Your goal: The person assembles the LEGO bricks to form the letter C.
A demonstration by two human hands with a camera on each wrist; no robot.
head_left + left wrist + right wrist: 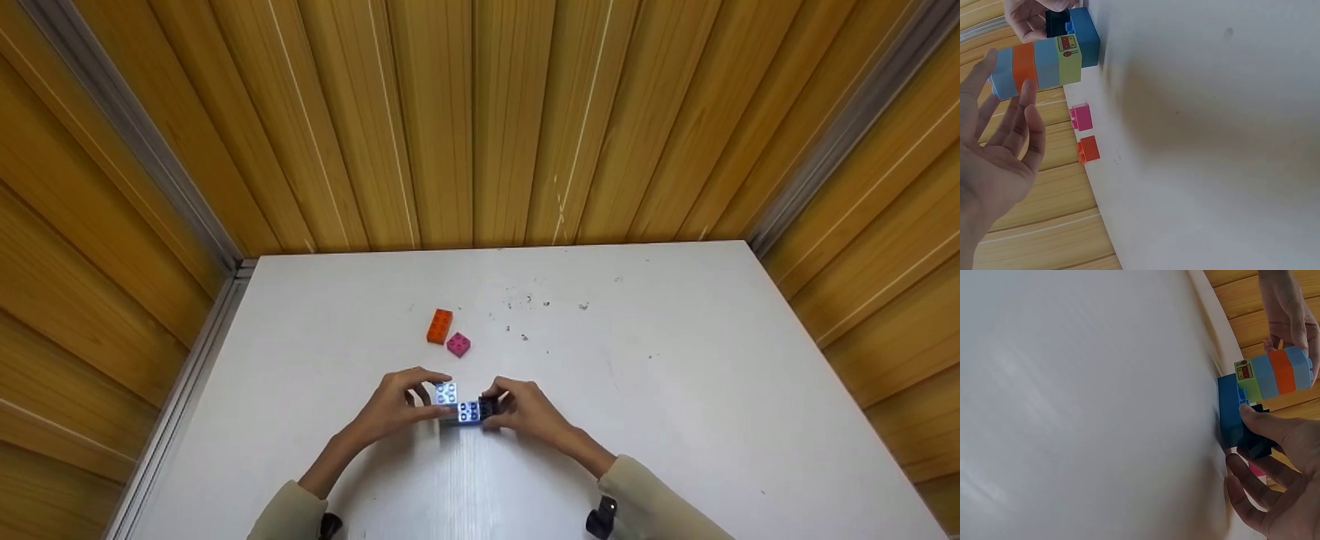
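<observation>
My left hand [401, 400] grips the upper part of a brick tower [1047, 63] of light blue, orange, light blue and printed green toy building bricks. The tower's green end meets one end of a longer blue brick [1230, 413] lying on the table; whether they are locked together, I cannot tell. At the blue brick's other end, my right hand [534, 411] pinches a black brick [1259, 437] between thumb and fingers. Some blue studs show between the tower and the black brick. Fingers partly hide the black brick.
Beyond the hands, an orange brick [439, 326] and a small pink brick [458, 344] lie close together on the white table [675, 390]. Wood-patterned walls [480, 135] stand at the back and sides. Dark specks mark the tabletop.
</observation>
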